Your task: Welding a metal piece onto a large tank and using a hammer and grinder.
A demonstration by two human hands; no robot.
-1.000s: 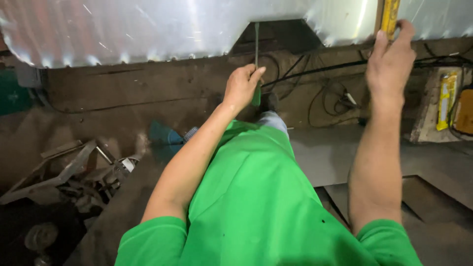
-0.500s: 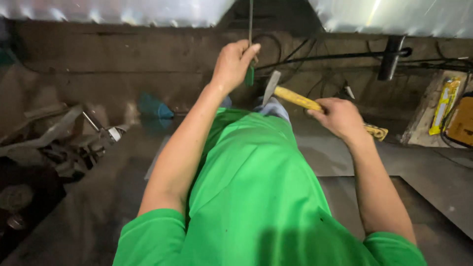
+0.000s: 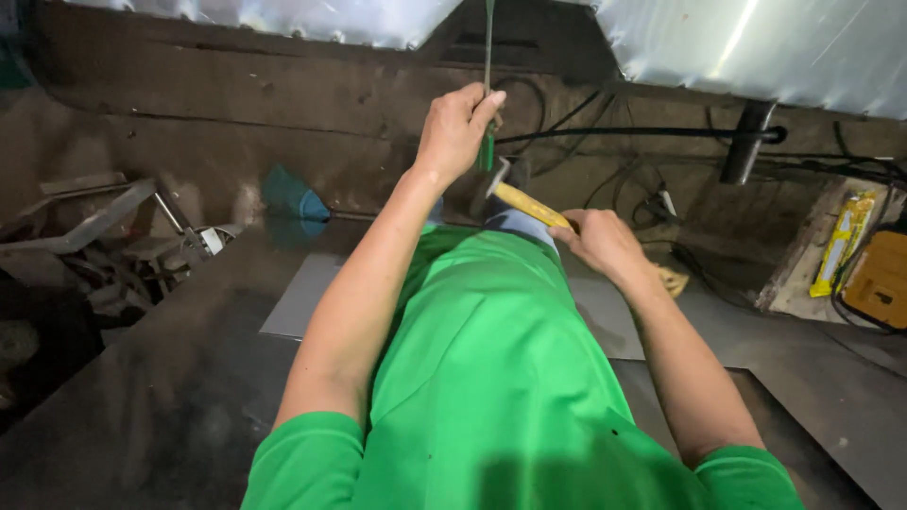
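Note:
My left hand (image 3: 455, 130) is raised and closed around a green-handled tool (image 3: 486, 151) whose thin metal shaft (image 3: 488, 42) runs straight up to the gap between two shiny metal sheets (image 3: 756, 47). My right hand (image 3: 605, 244) grips the yellow wooden handle of a hammer (image 3: 525, 203), its metal head close under the left hand, beside the green handle. Below both arms my green shirt (image 3: 491, 378) fills the lower middle of the view.
Black cables (image 3: 652, 132) run along the dark floor beyond the hands. Scrap metal pieces (image 3: 104, 227) lie at left, next to a teal object (image 3: 293, 200). A yellow packet (image 3: 841, 244) and a yellow box (image 3: 879, 279) sit at right. Flat grey sheets (image 3: 302, 297) lie underfoot.
My right hand came down from the metal sheet overhead with the hammer and brought its head up close to the left hand. The left hand stayed on the green-handled tool.

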